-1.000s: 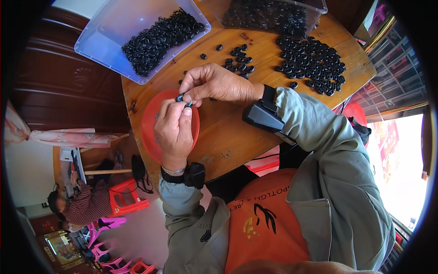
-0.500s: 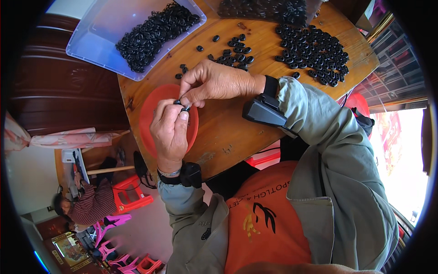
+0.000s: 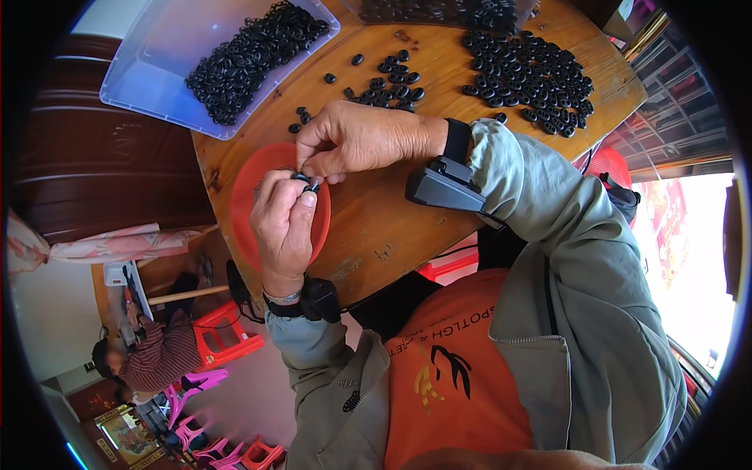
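Note:
Over a red bowl (image 3: 244, 227), my left hand (image 3: 282, 231) is closed around a small black oval plastic part (image 3: 311, 186), pinched between thumb and fingers. A tiny shiny bit shows at the part's upper side, too small to name. My right hand (image 3: 360, 141) reaches in from the right, its thumb and forefinger pressed together right at that part. What lies between those fingertips is hidden. Just beyond my right hand, a few loose black parts (image 3: 301, 117) lie on the wooden table (image 3: 364, 215).
A clear bin (image 3: 149, 86) of thin black pieces (image 3: 243, 66) stands far left. Black oval parts lie in a small group (image 3: 399, 78) and a large spread (image 3: 533, 78). Another clear container (image 3: 439, 12) is at the back. A person in a striped top (image 3: 164, 348) sits lower left.
Both hands keep their pinch on the black part, with only slight finger movement. The whole view has shifted a little, so the table and bins appear slightly further left and up.

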A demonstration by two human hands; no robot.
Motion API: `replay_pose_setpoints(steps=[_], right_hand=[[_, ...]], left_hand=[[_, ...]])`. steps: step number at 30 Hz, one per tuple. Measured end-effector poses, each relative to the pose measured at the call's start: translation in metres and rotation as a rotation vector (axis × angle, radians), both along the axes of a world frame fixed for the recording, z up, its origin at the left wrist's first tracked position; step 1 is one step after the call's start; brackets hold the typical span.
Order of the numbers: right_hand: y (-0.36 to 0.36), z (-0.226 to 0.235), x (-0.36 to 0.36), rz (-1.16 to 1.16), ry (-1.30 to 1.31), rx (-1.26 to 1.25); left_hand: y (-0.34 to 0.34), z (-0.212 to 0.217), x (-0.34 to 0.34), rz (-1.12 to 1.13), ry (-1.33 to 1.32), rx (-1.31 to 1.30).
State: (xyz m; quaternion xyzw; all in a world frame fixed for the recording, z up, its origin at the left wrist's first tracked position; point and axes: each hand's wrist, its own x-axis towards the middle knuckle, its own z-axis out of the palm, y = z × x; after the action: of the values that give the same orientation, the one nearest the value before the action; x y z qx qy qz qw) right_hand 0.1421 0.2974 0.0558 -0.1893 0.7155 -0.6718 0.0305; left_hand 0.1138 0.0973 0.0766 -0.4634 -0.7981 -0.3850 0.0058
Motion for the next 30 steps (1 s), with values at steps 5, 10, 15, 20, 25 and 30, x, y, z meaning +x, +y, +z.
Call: replay_pose_setpoints(steps=[5, 10, 15, 20, 25, 30], right_hand=[[-0.002, -0.007, -0.001, -0.113, 0.282, 0.237], [-0.001, -0.006, 0.001, -0.111, 0.344, 0.262], [-0.001, -0.004, 0.000, -0.100, 0.382, 0.278], [0.002, -0.004, -0.002, -0.080, 0.362, 0.273], [0.014, -0.001, -0.004, -0.213, 0.360, 0.304], [0.028, 0.003, -0.008, -0.642, 0.463, 0.635]], left_hand=[[0.000, -0.004, -0.002, 0.004, 0.012, -0.029], [0.000, -0.003, -0.001, -0.033, 0.005, -0.023], [0.001, 0.002, 0.003, -0.008, -0.073, 0.004], [-0.001, 0.000, 0.001, 0.010, -0.099, 0.013], [-0.005, -0.005, -0.002, 0.074, -0.260, 0.121], [-0.005, -0.006, -0.002, 0.077, -0.302, 0.230]])
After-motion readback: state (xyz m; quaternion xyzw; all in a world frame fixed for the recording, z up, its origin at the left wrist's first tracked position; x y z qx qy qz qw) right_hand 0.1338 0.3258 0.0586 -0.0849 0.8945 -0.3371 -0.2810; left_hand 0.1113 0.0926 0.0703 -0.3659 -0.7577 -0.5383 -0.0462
